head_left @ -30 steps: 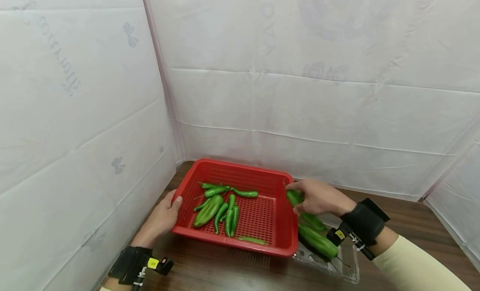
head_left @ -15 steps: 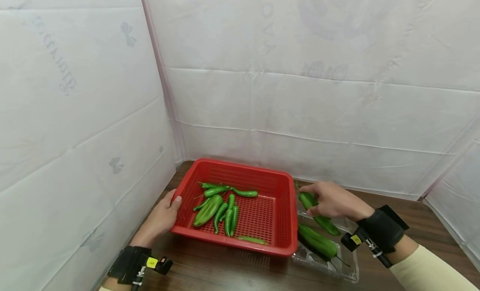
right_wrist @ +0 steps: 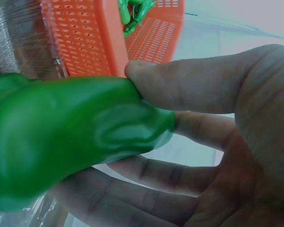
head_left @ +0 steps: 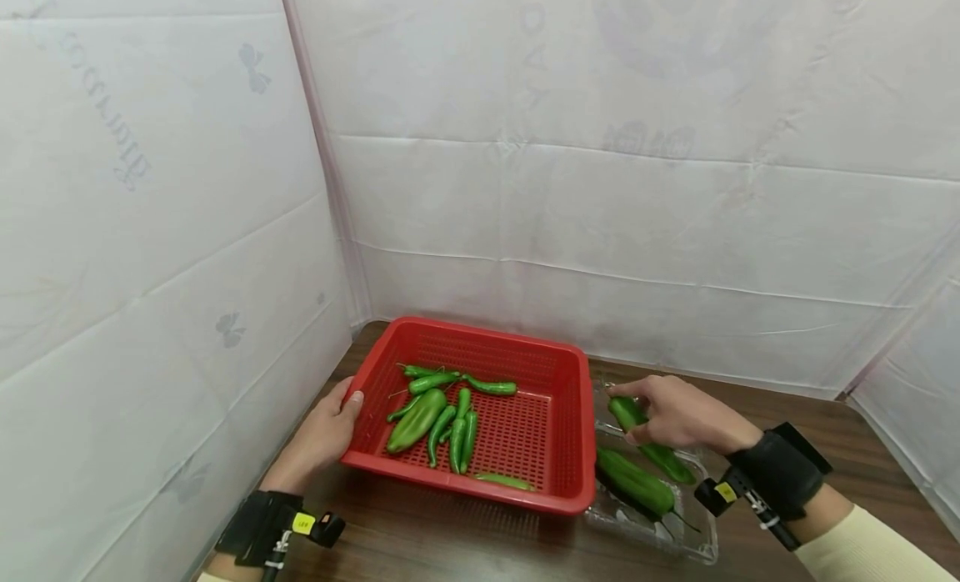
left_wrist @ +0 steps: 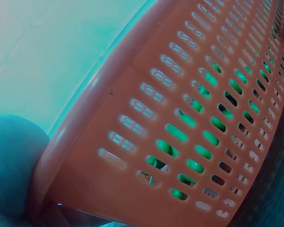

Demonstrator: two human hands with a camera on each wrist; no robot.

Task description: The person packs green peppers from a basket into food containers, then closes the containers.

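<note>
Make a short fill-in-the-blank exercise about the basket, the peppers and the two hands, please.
1. The left hand grips the rim of the ____ basket.
2. The right hand holds a green ____ over the clear tray.
3. The clear tray lies to the ____ of the basket.

Missing words: red; pepper; right

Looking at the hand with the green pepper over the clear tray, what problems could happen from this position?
1. The right hand holds the pepper only by its end, so the pepper could slip or twist.
2. The clear tray is shallow and already holds another pepper; the new one may roll out.
3. The left hand only grips the red basket rim; a bump could shift the basket.
</note>
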